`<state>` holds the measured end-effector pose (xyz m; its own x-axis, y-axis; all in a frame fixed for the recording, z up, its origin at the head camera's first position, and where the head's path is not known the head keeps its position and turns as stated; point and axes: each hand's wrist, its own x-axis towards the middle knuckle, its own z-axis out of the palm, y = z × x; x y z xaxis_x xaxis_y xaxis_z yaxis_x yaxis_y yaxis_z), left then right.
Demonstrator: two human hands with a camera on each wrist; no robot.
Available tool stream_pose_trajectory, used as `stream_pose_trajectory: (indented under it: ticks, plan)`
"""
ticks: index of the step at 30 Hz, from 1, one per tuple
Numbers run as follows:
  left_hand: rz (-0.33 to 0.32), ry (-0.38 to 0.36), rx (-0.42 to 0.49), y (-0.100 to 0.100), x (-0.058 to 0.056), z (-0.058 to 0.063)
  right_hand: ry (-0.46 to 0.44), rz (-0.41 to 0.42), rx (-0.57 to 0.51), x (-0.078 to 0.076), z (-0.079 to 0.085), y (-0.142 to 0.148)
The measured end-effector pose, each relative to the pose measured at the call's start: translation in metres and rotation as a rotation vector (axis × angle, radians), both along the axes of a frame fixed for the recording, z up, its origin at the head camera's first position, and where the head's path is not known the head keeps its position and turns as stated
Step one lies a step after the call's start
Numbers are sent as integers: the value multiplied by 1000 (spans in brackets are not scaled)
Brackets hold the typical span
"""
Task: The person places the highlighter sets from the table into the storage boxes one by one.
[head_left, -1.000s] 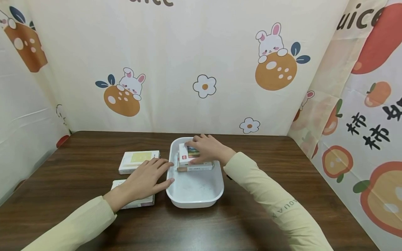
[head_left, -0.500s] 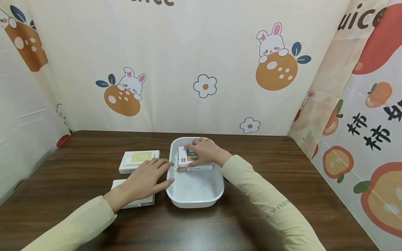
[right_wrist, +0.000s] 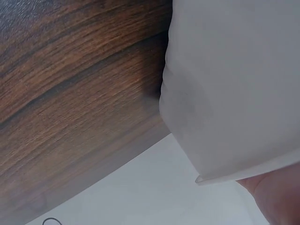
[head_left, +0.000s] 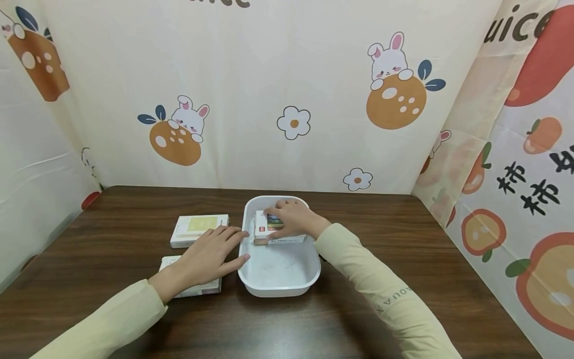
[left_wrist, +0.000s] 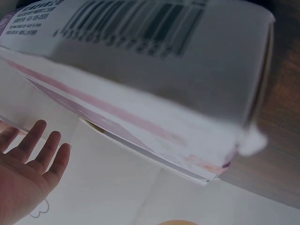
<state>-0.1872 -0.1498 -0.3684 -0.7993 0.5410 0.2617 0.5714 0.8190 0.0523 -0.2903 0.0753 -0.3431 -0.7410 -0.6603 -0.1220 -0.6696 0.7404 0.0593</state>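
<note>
In the head view my right hand point(head_left: 293, 219) reaches into a white plastic basin point(head_left: 278, 292) and grips a small white carton point(head_left: 260, 227) with a coloured-stripe picture. Its thumb lies on the near side and the fingers reach over the far part; the palm hides the carton's right half. My left hand point(head_left: 206, 255) is spread, fingertips right at the basin's left rim. In the left wrist view the left hand point(left_wrist: 28, 173) shows loose fingers beyond a barcoded white box point(left_wrist: 140, 70). The right wrist view shows the basin's outer wall point(right_wrist: 234, 84) and part of the right hand point(right_wrist: 281, 197).
Left of the basin, a white box with a yellow-green label point(head_left: 199, 227) lies on the dark wooden table point(head_left: 358, 309). Another white box point(head_left: 204, 289) sits nearer, partly under the left forearm. A printed curtain point(head_left: 242, 124) stands behind the table.
My right hand has lowered the carton in the basin and drawn slightly nearer, bringing it down over the white side face visible beneath it earlier. The left hand stays put.
</note>
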Motion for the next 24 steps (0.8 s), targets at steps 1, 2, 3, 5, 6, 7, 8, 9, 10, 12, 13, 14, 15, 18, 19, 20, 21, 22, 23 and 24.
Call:
stream_pose_trajectory:
  ticks: [1,2,3,5,6,7,8,9,10,12,13,14,15,18,19,20,21,22,23,24]
  plan:
    - [1,-1,-1,0,0,0,-2,-1,-1,0,0,0]
    - [2,-2,-2,0,0,0,-5,-3,-1,0,0,0]
    - [3,-5,-1,0,0,0,-7,-4,-3,0,0,0]
    - [5,-10,0,0,0,0,-13,-8,-6,0,0,1]
    - [5,-11,1,0,0,0,-15,-10,-7,0,0,1]
    - [5,-13,2,0,-1,0,-17,-12,-6,0,0,1]
    - [6,-15,2,0,-1,0,-20,-15,-6,0,0,2]
    - [6,-15,3,0,-1,0,-21,-16,-8,0,0,2]
    - [6,-15,3,0,-1,0,-22,-18,-7,0,0,2]
    - [7,-13,3,0,-1,0,-22,-20,-8,0,0,3]
    - [8,-12,2,0,-1,0,-20,-20,-11,1,0,4]
    - [8,-11,2,0,-1,0,-17,-20,-14,1,0,4]
    - [8,-10,2,0,-1,0,-13,-19,-15,1,1,4]
    - [10,-15,2,0,-1,0,5,-17,-14,2,1,6]
    - [11,-17,2,0,-1,0,11,-16,-16,2,2,6]
    - [11,-19,3,0,-1,0,16,-17,-17,3,3,7]
    - [12,-21,4,0,-1,0,20,-18,-23,4,4,8]
    - [13,-23,4,0,-1,0,24,-22,-27,4,4,9]
    - [13,-24,6,0,0,0,28,-26,-32,5,5,10]
    - [14,-26,7,0,0,0,30,-32,-38,6,7,11]
